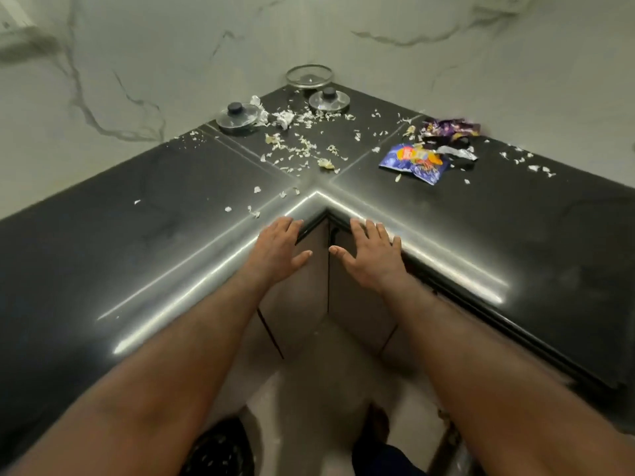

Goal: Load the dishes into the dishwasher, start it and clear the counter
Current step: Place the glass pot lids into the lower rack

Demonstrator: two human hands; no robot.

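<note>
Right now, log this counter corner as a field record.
surface: black counter, L-shaped, seen from its inner corner
left hand: open, fingers at the counter's inner edge
right hand: open, fingers at the inner edge
dishes: glass bowl in the far corner; left lid and right lid, both black-knobbed
litter: blue snack wrapper and purple wrapper on the right; pale scraps scattered mid-counter

- The counter [515, 214] is seen as dark polished stone, glossy, with bright glare along its rounded edge.
- The wall [206, 46] appears as pale veined marble, smooth.
- The bowl [309, 76] is clear glass.
- Two lids [237, 117] look like glass, with dark matt knobs.
- The snack wrappers [414, 162] are shiny crinkled foil-plastic.
- Papery flakes [302, 146] are scattered, dry and matt.
</note>
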